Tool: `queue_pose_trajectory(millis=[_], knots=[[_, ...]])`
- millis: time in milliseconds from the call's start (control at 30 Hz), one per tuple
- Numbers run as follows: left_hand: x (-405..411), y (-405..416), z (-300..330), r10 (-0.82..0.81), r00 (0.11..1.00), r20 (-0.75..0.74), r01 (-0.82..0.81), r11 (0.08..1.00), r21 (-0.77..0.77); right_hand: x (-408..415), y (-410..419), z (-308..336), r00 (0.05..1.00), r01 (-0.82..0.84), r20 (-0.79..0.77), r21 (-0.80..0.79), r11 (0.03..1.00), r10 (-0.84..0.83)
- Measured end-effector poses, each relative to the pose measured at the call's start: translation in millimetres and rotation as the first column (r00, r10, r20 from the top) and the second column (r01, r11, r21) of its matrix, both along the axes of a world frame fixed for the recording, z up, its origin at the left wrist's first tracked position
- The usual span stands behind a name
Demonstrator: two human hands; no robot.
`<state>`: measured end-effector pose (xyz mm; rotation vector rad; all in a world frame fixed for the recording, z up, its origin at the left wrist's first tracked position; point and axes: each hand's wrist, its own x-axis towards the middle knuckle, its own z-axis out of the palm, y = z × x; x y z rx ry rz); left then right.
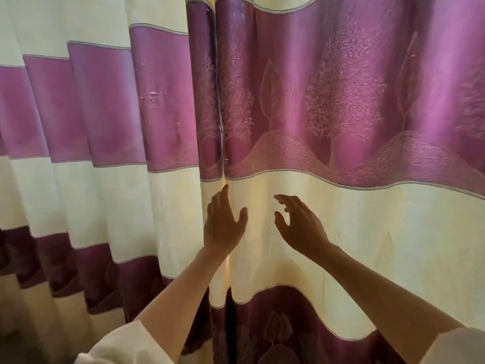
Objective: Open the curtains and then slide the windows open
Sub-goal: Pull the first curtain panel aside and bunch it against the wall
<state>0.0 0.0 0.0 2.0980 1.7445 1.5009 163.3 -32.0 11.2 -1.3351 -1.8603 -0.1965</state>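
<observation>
- Two cream-and-purple banded fabric curtains [341, 206] are seen drawn closed, meeting at a central seam.
- The left hand [223, 227] is raised at the seam, fingers spread.
- The right hand [299, 227] is held just beside it, open and empty.

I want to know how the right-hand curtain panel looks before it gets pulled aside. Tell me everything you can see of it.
The right curtain panel hangs closed and fairly flat in soft, wide waves. It looks like woven fabric in cream and purple bands split by thin wavy trim; the upper purple band shows embossed trees and hills. Its inner edge meets the left curtain panel at the centre seam. The right hand is open just before its cream band; contact cannot be told. The left hand reaches at the seam.
</observation>
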Motion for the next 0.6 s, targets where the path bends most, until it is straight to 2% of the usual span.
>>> queue_pose_trajectory(millis=[100,167,233,300,367,400,467,533,600], knots=[[16,39,-1,0.136,0.991,0.015,-0.135,0.989,-0.063,-4,40,5,0.99,-0.051,-0.131,-0.01,0.999,0.049],[22,62,-7,0.145,0.986,0.084,-0.14,0.988,-0.067,-9,64,13,0.973,-0.08,-0.22,-0.034,0.996,0.071],[25,72,-14,0.036,0.993,0.109,-0.045,0.995,0.089,-11,80,24,0.946,-0.144,-0.301,-0.051,0.988,0.122],[28,75,-20,-0.084,0.996,0.037,0.073,0.97,0.23,-17,89,35,0.875,-0.346,-0.403,-0.137,0.928,0.267],[33,74,-22,-0.188,0.981,-0.038,0.191,0.938,0.289,-23,97,49,0.77,-0.538,-0.501,-0.179,0.824,0.395],[34,73,-22,-0.241,0.969,-0.05,0.245,0.923,0.297,-26,100,55,0.737,-0.573,-0.528,-0.155,0.805,0.423],[35,69,-22,-0.305,0.952,-0.039,0.302,0.903,0.307,-30,101,62,0.717,-0.493,-0.593,-0.059,0.868,0.367],[32,66,-24,-0.185,0.981,-0.065,0.196,0.909,0.367,-25,103,62,0.701,-0.299,-0.674,0.021,0.954,0.235],[31,68,-25,-0.06,0.998,0.002,0.055,0.924,0.378,-17,101,60,0.635,-0.188,-0.757,0.048,0.981,0.158]])
